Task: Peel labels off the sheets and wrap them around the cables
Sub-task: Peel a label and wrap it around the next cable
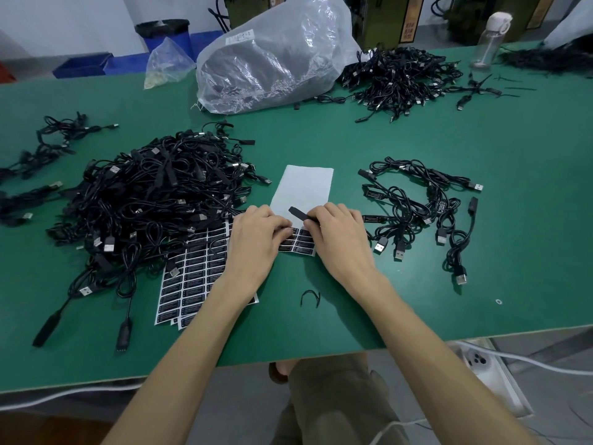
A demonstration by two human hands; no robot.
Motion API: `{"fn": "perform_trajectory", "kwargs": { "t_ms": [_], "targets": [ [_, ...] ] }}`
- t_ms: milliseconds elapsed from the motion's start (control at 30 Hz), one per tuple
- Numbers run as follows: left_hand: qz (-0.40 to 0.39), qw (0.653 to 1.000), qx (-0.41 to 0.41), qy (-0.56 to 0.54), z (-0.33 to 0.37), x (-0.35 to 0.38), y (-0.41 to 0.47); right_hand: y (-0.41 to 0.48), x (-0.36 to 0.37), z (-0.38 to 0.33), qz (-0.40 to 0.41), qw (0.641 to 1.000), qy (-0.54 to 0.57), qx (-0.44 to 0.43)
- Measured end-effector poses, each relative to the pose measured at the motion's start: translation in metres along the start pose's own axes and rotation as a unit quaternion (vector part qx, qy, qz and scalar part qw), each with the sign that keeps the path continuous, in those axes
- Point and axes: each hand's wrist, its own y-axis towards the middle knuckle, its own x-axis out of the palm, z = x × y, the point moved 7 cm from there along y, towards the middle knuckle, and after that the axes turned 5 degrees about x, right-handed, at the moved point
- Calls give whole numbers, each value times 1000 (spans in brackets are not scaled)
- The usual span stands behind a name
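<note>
A mostly peeled white label sheet (305,187) lies at the table's middle, with a few black labels (301,240) left at its near end. My left hand (256,239) rests on those labels, fingertips curled at one of them. My right hand (340,239) grips a slim black tool (300,214) whose tip points left over the sheet. Fuller sheets of black labels (195,274) lie left of my left forearm. A big heap of black USB cables (154,194) is to the left. A smaller bunch of cables (420,207), some with labels on them, is to the right.
A clear plastic bag (272,56) with dark contents and another cable pile (401,78) lie at the back of the green table (321,139). A water bottle (487,40) stands back right. A loose black twist tie (310,297) lies between my forearms. Blue bins (83,65) sit behind.
</note>
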Motion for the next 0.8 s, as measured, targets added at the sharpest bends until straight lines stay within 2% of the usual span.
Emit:
{"fn": "perform_trajectory", "kwargs": {
  "t_ms": [200,367,800],
  "targets": [
    [3,1000,-4,-15,-1,-1,-2,0,0,-1,2,1000,-1,-1],
    [-25,996,-43,-71,-8,2,0,0,1,-1,0,1000,-3,-2],
    [-18,1000,-17,10,-2,2,-1,-2,-2,-2,8,1000,1,-4]
  ]
}}
